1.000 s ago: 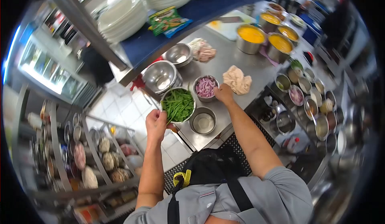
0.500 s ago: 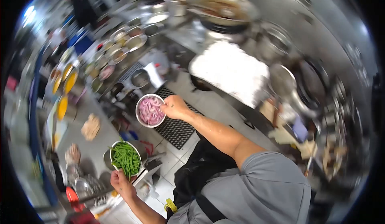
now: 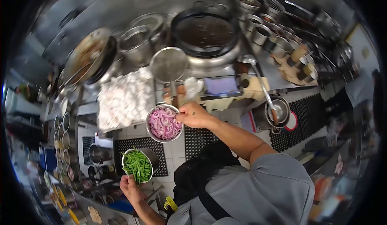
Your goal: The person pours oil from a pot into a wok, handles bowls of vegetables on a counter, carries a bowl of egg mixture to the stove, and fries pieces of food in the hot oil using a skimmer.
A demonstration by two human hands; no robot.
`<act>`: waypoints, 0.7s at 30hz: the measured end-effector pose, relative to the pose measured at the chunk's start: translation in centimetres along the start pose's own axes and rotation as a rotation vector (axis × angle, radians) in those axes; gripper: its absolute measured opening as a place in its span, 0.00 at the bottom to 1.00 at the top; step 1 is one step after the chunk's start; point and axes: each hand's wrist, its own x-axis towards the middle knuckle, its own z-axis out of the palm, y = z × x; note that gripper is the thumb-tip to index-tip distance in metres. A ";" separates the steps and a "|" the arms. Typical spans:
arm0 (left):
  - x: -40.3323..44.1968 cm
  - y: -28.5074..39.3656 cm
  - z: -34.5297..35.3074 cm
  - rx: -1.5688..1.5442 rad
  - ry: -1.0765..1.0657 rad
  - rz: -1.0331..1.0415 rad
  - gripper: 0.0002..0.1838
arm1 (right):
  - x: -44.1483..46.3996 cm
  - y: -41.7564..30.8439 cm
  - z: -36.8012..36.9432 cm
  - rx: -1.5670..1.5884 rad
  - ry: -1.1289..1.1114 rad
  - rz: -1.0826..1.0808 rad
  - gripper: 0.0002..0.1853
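Observation:
My right hand (image 3: 194, 115) grips the rim of a round metal bowl (image 3: 182, 133) filled with sliced red onion (image 3: 165, 122). Its fingers are closed on the edge, partly hidden by the bowl. Lower and to the left, my left hand (image 3: 131, 188) pinches the near rim of a deeper metal container (image 3: 155, 161) full of cut green beans (image 3: 138, 165). Both are held in the air over the floor. Just beyond the onion bowl lies a tray heaped with white, pale pieces (image 3: 125, 98), and a round strainer (image 3: 169, 64) rests beside it.
A large black wok (image 3: 205, 32) with dark liquid sits on the stove ahead. Another wok (image 3: 92, 55) is tilted at far left. A ladle (image 3: 264, 84) reaches over a metal pot (image 3: 278, 111) at right. Black mats (image 3: 141, 152) cover parts of the tiled floor. A person stands far right.
My view has swung right, from the side counter toward the stove. Both hands still hold the same two containers, now in front of the stove.

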 end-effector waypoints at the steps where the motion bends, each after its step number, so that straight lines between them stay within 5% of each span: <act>1: 0.3 0.3 3.1 0.015 -0.038 0.006 0.08 | -1.0 1.2 -3.0 -0.008 0.047 0.024 0.16; 7: 2.2 1.6 21.5 -0.027 -0.316 -0.046 0.06 | -7.8 10.7 -17.5 -0.139 0.369 0.139 0.16; 9: 3.4 1.3 26.5 -0.009 -0.472 -0.053 0.07 | -11.2 11.7 -21.1 0.146 0.439 0.403 0.15; 11: 3.9 2.7 31.9 0.018 -0.589 -0.056 0.07 | -13.5 15.4 -23.9 0.125 0.606 0.431 0.13; 21: 7.5 3.0 47.0 0.098 -0.946 -0.086 0.07 | -20.2 21.3 -31.6 0.336 1.204 0.671 0.11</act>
